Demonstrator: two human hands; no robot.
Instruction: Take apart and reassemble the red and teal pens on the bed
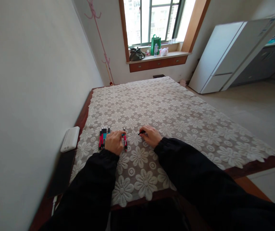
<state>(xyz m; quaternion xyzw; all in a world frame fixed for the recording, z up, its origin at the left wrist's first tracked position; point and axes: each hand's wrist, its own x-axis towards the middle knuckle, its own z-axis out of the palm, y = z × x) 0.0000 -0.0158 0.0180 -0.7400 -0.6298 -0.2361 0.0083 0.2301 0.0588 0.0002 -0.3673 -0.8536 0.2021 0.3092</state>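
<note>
Close to the table's near left part, my left hand is closed in a pinch on a small teal pen part. A thin pale rod, which looks like a pen refill, stretches from it towards my right hand. My right hand pinches a short black pen part; whether the rod touches it I cannot tell. A red and black pen lies just right of my left hand. Left of that hand several red or teal pens lie side by side, some partly hidden by it.
A lace tablecloth with flower shapes covers the table. At the left edge sit a white power bank and a dark flat object, with a white cable nearby. A wall runs along the left; a fridge stands far right.
</note>
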